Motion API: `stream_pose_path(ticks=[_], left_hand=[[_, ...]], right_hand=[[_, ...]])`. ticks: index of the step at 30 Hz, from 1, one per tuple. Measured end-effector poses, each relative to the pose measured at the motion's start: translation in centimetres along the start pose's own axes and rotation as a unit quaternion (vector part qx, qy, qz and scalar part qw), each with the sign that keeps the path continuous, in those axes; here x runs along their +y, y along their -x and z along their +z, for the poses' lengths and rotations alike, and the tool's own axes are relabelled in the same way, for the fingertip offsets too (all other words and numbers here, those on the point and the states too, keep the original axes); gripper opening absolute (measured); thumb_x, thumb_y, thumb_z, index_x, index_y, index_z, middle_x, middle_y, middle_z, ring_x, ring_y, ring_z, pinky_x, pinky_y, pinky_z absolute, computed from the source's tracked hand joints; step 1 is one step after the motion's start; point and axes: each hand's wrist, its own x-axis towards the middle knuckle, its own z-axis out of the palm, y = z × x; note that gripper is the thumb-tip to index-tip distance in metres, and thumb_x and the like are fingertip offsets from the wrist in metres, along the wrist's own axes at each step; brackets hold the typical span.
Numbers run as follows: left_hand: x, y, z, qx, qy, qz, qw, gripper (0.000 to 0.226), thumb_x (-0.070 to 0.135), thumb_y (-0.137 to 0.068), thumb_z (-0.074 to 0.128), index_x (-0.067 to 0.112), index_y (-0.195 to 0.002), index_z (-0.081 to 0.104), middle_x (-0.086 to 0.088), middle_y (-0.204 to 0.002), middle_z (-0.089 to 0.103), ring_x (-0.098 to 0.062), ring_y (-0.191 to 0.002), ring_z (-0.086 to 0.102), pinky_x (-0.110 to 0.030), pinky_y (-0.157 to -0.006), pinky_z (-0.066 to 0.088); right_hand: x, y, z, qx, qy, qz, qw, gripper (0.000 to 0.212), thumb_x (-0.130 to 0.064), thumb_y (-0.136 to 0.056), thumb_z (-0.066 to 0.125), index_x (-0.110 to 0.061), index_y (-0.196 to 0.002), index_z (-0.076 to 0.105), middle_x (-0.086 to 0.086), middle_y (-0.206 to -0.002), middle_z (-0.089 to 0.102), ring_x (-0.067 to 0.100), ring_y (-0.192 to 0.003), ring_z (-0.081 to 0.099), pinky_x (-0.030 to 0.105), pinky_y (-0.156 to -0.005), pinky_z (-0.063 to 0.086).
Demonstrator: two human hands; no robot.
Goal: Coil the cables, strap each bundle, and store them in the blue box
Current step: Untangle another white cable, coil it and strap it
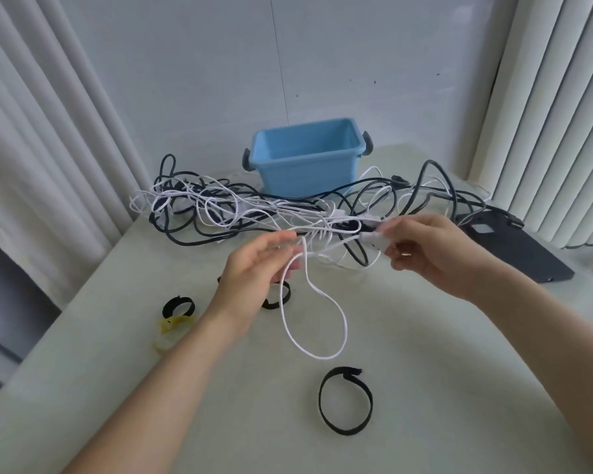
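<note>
**Limp white cable, held at plug and loop**

At 6 o'clock one black strap (pixel 344 400) lies on the counter (pixel 459 371). Above it hangs the white cable (pixel 314 319), which looks light and floppy. The left hand (pixel 257 268) pinches its loop, and the right hand (pixel 425 251) pinches the stiff plug (pixel 370 237), likely the surest hold. Two more black straps and a yellow strap (pixel 172 326) lie around 9 o'clock. Beyond is a cable tangle (pixel 220 206), too knotted to count, then one blue box (pixel 308 159) at 12.

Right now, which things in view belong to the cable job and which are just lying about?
Job: white cable, held in left hand and right hand; tangled cable pile; blue box; front black strap; left black strap; yellow strap.
Lying about: flat black device at the right; curtains.
</note>
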Motion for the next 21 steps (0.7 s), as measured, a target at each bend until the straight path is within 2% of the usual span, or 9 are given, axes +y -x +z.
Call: stream_pose_path(ticks=[2,5,8,10,12,16,18,21], left_hand=[[-0.1,-0.2,0.2,0.019,-0.01,0.014,1.0,0.02,0.007,-0.098,0.061,0.013,-0.114,0.072,-0.006,-0.1,0.078,-0.021,-0.092,0.073,-0.031,-0.084,0.055],[-0.2,-0.3,-0.1,0.068,-0.065,0.055,0.994,0.02,0.005,-0.098,0.061,0.014,-0.11,0.074,-0.004,-0.091,0.078,-0.029,-0.079,0.074,-0.022,-0.066,0.056],[0.6,-0.4,-0.7,0.064,-0.092,0.108,0.988,0.027,0.005,-0.101,0.056,0.018,-0.122,0.067,-0.001,-0.088,0.078,-0.018,-0.07,0.073,-0.022,-0.062,0.057],[1.6,-0.9,-1.0,0.057,-0.085,0.137,0.985,0.031,0.006,-0.101,0.055,0.018,-0.129,0.059,-0.002,-0.086,0.077,-0.018,-0.069,0.072,-0.023,-0.06,0.056],[2.9,-1.6,-1.1,0.057,-0.059,0.149,0.985,0.033,0.006,-0.102,0.054,0.017,-0.133,0.055,-0.003,-0.084,0.077,-0.018,-0.061,0.068,-0.022,-0.056,0.051],[6.2,-3.4,-0.6,0.026,0.011,0.124,0.992,0.029,0.006,-0.102,0.054,0.015,-0.128,0.06,-0.001,-0.081,0.075,-0.011,-0.051,0.05,-0.018,-0.052,0.043],[7.4,-4.5,0.0,0.009,0.039,0.108,0.993,0.026,0.007,-0.102,0.054,0.014,-0.125,0.063,-0.002,-0.082,0.074,-0.011,-0.051,0.044,-0.018,-0.052,0.04],[8.8,-6.0,0.7,0.013,0.087,0.088,0.992,0.02,0.008,-0.102,0.053,0.015,-0.113,0.068,0.0,-0.08,0.073,-0.009,-0.049,0.042,-0.02,-0.05,0.031]], right_hand=[[0.5,-0.1,-0.1,-0.015,0.113,-0.027,0.993,0.012,0.0,-0.087,0.065,-0.003,-0.079,0.075,0.014,-0.074,0.062,0.017,-0.063,0.052,0.028,-0.058,0.045],[1.3,-0.4,-0.2,-0.025,0.298,-0.065,0.952,0.008,-0.007,-0.081,0.076,-0.014,-0.085,0.078,0.002,-0.072,0.071,0.013,-0.062,0.058,0.026,-0.06,0.05],[2.0,-0.6,-0.1,-0.061,0.356,-0.089,0.928,0.015,-0.011,-0.079,0.08,-0.021,-0.09,0.078,-0.001,-0.08,0.075,0.006,-0.066,0.062,0.021,-0.065,0.051],[2.2,-0.7,-0.2,-0.052,0.355,-0.095,0.928,0.017,-0.011,-0.08,0.079,-0.021,-0.094,0.078,-0.004,-0.084,0.075,0.004,-0.068,0.063,0.018,-0.067,0.05],[2.1,-0.9,-0.1,-0.021,0.323,-0.107,0.94,0.015,-0.01,-0.083,0.076,-0.021,-0.094,0.078,-0.004,-0.086,0.076,0.006,-0.069,0.062,0.022,-0.067,0.052],[0.3,-1.1,1.0,0.04,0.178,-0.136,0.974,0.011,-0.002,-0.087,0.071,-0.011,-0.089,0.077,0.005,-0.078,0.073,0.007,-0.066,0.058,0.027,-0.067,0.048],[-1.3,-1.2,2.1,0.03,0.128,-0.158,0.979,0.007,-0.003,-0.088,0.07,-0.007,-0.09,0.076,0.006,-0.078,0.072,0.011,-0.069,0.06,0.029,-0.07,0.049],[-3.8,-1.6,4.4,-0.054,0.11,-0.157,0.98,0.015,-0.018,-0.093,0.068,-0.007,-0.1,0.075,0.013,-0.094,0.074,0.026,-0.083,0.066,0.037,-0.083,0.055]])
